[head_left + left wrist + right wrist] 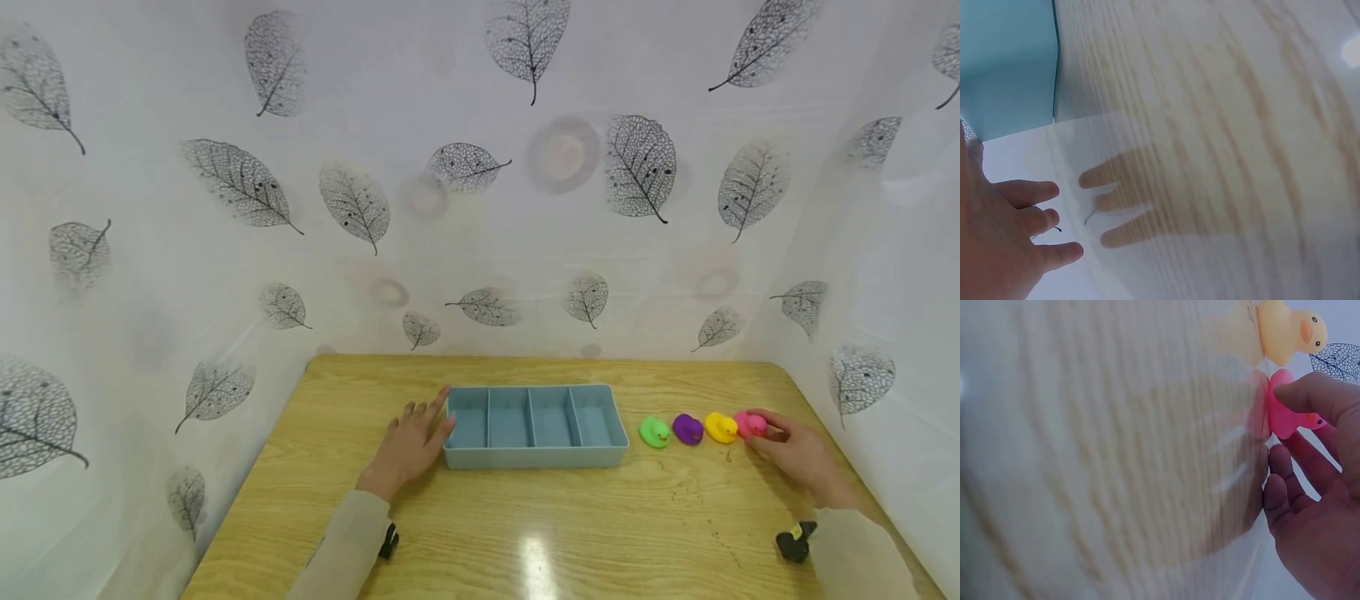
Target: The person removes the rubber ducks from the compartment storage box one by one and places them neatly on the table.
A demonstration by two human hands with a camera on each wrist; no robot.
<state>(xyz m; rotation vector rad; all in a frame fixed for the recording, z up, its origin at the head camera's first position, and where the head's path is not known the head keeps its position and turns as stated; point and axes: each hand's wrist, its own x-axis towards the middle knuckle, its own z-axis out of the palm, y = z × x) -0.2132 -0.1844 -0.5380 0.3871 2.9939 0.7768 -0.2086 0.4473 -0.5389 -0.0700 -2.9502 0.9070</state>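
Note:
A pale blue four-part box lies lengthwise on the wooden table. At its left end rests my left hand, fingers spread, with the index finger and thumb against the box's wall. In the left wrist view the left hand holds nothing, and the box's corner shows above it. On the right, my right hand pinches a pink rubber duck between thumb and fingers. The right wrist view has the pink duck at the table surface, with the thumb over its side.
Beside the pink duck, in a row towards the box, sit a yellow duck, a purple duck and a green duck. A leaf-printed white curtain hangs behind the table and along both sides.

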